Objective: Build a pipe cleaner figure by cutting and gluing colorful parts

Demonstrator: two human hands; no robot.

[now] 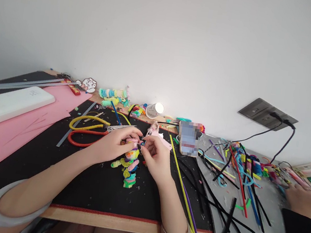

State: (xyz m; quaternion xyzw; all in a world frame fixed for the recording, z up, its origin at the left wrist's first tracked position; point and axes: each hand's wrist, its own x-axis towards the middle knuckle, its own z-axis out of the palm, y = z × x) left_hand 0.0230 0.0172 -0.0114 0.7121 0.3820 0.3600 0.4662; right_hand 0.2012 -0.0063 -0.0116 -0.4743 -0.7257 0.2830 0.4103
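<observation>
My left hand [118,144] and my right hand [157,155] meet over a black mat [49,163], both with fingers pinched on the top of a small multicoloured pipe-cleaner figure [130,165]. The figure is made of pink, yellow, green and blue fuzzy coils and hangs down onto the mat between my hands. A pale bangle sits on my left wrist and a thin silver bracelet on my right.
Pliers with yellow and red handles [87,131] lie behind my left hand. A phone [188,139], a paper cup [154,110], a white power bank [5,105] on pink paper [3,136], and several loose pipe cleaners [236,179] lie around. Another person's hand [302,200] rests at right.
</observation>
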